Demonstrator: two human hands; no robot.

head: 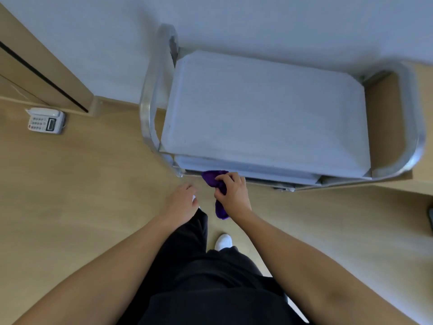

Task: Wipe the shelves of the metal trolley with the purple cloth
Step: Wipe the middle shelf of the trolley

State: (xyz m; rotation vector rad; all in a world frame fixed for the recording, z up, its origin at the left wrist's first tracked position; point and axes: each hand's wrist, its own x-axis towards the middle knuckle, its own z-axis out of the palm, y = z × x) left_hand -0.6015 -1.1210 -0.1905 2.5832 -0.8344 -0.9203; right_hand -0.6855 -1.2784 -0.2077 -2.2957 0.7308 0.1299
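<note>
The metal trolley (269, 113) stands against the wall, its bare top shelf seen from above, with tube handles at both ends. Lower shelves show only as thin edges under the near side. My right hand (232, 193) is shut on the purple cloth (214, 180), which is bunched at the trolley's near left edge, with one end hanging below my wrist. My left hand (181, 201) hovers beside it over the floor, fingers loosely curled and holding nothing.
A white desk telephone (45, 120) lies on the wooden floor at the left, near a wooden door frame (46, 73). My legs in black trousers and a white shoe (223, 241) stand just in front of the trolley. A dark object (430, 216) sits at the right edge.
</note>
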